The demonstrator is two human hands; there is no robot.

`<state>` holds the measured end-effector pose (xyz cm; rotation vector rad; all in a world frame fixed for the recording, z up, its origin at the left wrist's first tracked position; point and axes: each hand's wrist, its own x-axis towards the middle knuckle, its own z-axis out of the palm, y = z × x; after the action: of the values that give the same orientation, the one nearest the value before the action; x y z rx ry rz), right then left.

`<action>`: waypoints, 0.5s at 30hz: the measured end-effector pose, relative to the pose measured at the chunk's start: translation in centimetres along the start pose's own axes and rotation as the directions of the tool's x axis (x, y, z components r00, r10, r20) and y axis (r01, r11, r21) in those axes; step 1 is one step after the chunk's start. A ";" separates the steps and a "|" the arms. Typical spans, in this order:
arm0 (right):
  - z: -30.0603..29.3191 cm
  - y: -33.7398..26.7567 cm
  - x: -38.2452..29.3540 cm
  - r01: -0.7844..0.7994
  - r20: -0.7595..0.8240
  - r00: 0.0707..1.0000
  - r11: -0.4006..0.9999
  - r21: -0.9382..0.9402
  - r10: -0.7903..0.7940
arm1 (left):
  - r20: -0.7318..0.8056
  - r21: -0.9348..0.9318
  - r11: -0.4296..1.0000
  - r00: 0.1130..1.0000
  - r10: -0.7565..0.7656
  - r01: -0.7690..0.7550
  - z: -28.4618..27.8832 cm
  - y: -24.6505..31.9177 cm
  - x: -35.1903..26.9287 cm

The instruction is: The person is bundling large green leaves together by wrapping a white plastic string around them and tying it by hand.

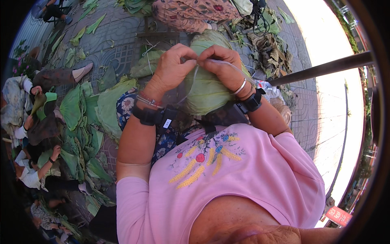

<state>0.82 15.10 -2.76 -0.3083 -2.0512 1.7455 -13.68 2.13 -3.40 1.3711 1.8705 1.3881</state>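
A rolled bundle of large green leaves [210,96], likely lotus leaves, lies in front of my lap. Above it, the fingertips of my left hand [170,68] and my right hand [224,65] meet, pinching a thin white plastic twine [194,80]. One length of the twine hangs down on the left of the bundle; another runs back over my right palm towards the wrist. Whether a knot sits between the fingertips is hidden. Just left of the bundle is another folded leaf packet [148,64] with white string around it.
Flat green leaves [112,105] are piled to my left. Dried brown leaves [269,52] lie at the far right, near a clear plastic bottle [268,88] and a dark metal pole [323,68]. A person in floral trousers [186,15] sits opposite; others handle leaves [73,109] at left.
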 end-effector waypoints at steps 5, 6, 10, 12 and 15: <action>0.4 0.6 -0.1 0.104 -0.111 0.987 0.984 -0.143 -0.120 | -0.031 -0.028 1.000 0.999 -0.005 0.004 0.5 -0.5 0.2; 0.5 0.6 -0.1 0.128 -0.124 0.980 0.971 -0.200 -0.155 | -0.029 -0.029 1.000 1.000 -0.005 0.004 0.5 -0.5 0.3; 1.0 0.6 0.2 0.199 -0.168 0.947 0.911 -0.360 -0.273 | -0.017 -0.104 0.994 1.000 0.013 -0.015 0.4 -0.4 0.3; 1.1 0.8 0.4 0.222 -0.177 0.934 0.892 -0.395 -0.310 | -0.013 -0.126 0.992 1.000 0.007 -0.009 0.3 -0.3 0.3; 1.4 0.8 0.6 0.209 -0.212 0.925 0.890 -0.405 -0.314 | -0.059 -0.136 0.991 0.998 -0.015 0.007 0.6 -0.1 0.5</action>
<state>-0.47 14.32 -3.62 -0.3424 -2.0957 1.0764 -13.48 2.80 -3.61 1.2648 1.7816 1.5361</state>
